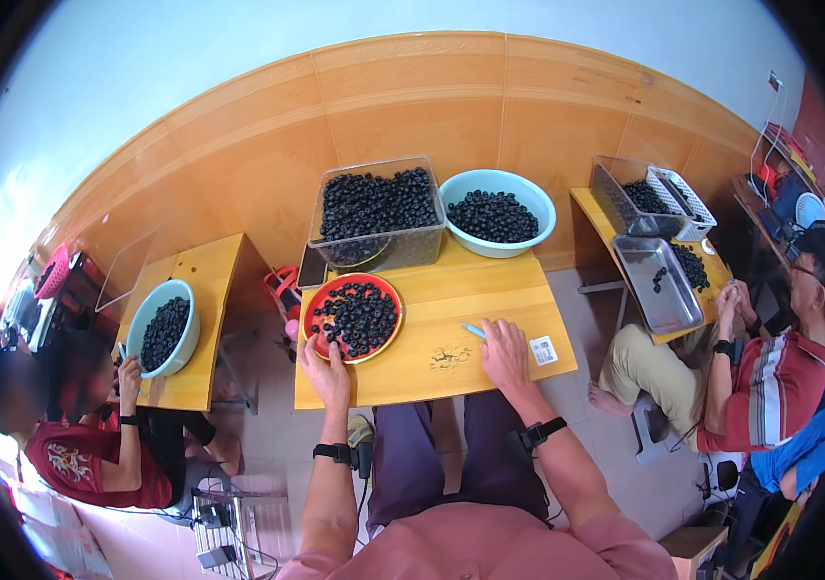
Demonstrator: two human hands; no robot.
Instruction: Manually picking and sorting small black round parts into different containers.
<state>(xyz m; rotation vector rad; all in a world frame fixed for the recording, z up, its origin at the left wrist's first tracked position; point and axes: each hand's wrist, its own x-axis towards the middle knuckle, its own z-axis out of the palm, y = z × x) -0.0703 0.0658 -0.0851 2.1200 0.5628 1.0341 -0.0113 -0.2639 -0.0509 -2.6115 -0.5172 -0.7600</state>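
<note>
At the near left rim of a red round tray (309, 319), my left hand (323, 375) reaches in with its fingers apart, by the small black ring-shaped pieces (359, 314) heaped there. Whether a fingertip touches a piece is hard to tell. My right hand (506, 356) rests over the right side of the yellow wooden table (403, 382), closed on a slim light-blue pen-like tool (474, 331). The tool's tip points left, toward the tray. Dark scraps (449, 359) lie on the tabletop between my hands.
Behind the tray stand a clear plastic bin (393, 249) and a pale-blue basin (499, 248), both holding many black pieces. A dark phone-like slab (313, 268) lies left of the tray, a white label (543, 351) at the right. People work at tables on both sides.
</note>
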